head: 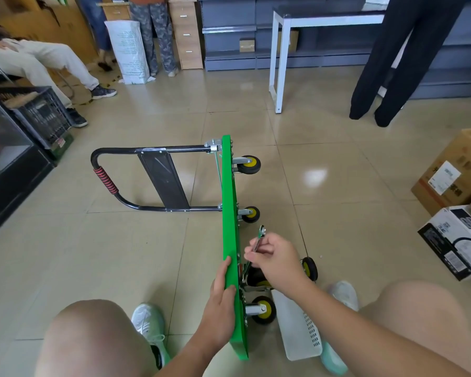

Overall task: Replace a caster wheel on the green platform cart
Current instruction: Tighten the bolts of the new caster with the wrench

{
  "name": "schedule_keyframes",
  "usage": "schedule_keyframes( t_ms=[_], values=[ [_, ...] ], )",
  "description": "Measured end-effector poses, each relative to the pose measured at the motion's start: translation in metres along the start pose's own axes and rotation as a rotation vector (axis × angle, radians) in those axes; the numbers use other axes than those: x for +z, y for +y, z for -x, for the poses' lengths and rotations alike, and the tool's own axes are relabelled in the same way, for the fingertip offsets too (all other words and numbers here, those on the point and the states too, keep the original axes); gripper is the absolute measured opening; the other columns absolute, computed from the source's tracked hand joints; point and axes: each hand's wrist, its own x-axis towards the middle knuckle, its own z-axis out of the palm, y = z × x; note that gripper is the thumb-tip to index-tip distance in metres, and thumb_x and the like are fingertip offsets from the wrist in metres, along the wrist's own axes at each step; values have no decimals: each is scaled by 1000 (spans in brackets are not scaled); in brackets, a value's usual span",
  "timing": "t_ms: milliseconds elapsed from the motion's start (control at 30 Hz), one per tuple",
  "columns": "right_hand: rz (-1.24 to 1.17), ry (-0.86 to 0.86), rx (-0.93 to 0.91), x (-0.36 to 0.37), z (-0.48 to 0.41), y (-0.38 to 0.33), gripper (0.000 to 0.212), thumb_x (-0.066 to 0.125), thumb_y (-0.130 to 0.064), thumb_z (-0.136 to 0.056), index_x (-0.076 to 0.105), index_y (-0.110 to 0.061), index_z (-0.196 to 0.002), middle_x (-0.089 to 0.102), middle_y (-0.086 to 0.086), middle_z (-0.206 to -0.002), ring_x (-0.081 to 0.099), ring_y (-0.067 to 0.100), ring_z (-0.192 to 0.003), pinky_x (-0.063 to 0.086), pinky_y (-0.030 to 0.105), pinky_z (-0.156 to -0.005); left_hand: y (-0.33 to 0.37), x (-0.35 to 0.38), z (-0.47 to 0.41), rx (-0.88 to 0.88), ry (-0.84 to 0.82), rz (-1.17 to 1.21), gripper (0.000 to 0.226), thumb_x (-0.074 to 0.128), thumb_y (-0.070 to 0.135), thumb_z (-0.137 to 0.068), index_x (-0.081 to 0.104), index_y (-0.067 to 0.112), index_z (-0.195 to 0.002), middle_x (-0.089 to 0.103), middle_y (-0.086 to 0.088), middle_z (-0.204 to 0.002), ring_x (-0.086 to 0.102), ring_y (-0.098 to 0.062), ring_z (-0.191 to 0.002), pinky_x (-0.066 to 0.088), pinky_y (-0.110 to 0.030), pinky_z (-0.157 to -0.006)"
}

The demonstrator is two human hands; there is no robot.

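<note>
Right fingers (252,244) gripping wrench (259,238), beside cart (229,202)

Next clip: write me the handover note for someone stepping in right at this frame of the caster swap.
Left hand: gripping the edge of the green platform cart, which stands on its side with its handle lying on the floor.
Right hand: holding a wrench beside the underside.
A loose wheel lies on the floor beside the cart; white basket sits nearby.
Done: cart tipped, wrench in hand. Whether a caster is already off cannot be told.
Left: finish bolting, then right the cart.
</note>
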Motion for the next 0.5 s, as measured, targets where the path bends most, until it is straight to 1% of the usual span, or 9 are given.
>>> schedule_keyframes(
  t_ms=[100, 167, 233, 267, 367, 500],
  values=[
    [-7, 29, -62, -10, 18, -2, 13, 74, -2, -86, 66, -7, -96, 78, -3, -91, 73, 8, -90, 59, 22, -82, -1, 0, 1, 11, -3, -12, 59, 33, 31, -102, 26, 71, -145, 37, 11, -160, 47, -21, -142, 35, -51, -122],
    [-6, 10, -92, -13, 31, 3, 16, 72, 4, -85, 67, -10, -92, 78, -4, -92, 73, 7, -91, 57, 20, -83, 1, 0, 2, 9, 7, -19, 61, 33, 21, -108, 27, 70, -144, 37, 11, -160, 47, -19, -141, 34, -49, -122],
    [-13, -15, -113, -11, 44, 11, 19, 70, 10, -84, 67, -9, -89, 78, -2, -92, 73, 10, -90, 57, 21, -81, 3, 0, 3, 10, 16, -27, 62, 33, 17, -109, 28, 67, -145, 37, 12, -160, 44, -12, -144, 31, -44, -124],
    [-6, -27, -126, -10, 49, 16, 19, 70, 11, -84, 68, -8, -89, 78, -2, -92, 74, 11, -89, 57, 21, -81, 3, 1, 3, 13, 21, -26, 61, 33, 19, -108, 28, 67, -145, 37, 12, -161, 43, -10, -144, 31, -44, -125],
    [28, -47, -155, -3, 59, 34, 19, 72, 12, -82, 68, -4, -90, 77, -2, -93, 74, 13, -88, 56, 21, -80, 2, 0, 1, 12, 24, -2, 61, 35, 35, -95, 29, 71, -145, 42, 12, -159, 48, -14, -141, 36, -48, -122],
    [94, -73, -224, 4, 62, 52, 20, 68, 12, -84, 67, -5, -93, 76, -5, -100, 73, 10, -99, 56, 23, -86, 1, -1, 0, 22, 21, 7, 62, 36, 38, -92, 30, 69, -145, 46, 10, -155, 52, -7, -136, 37, -44, -121]
  ],
)
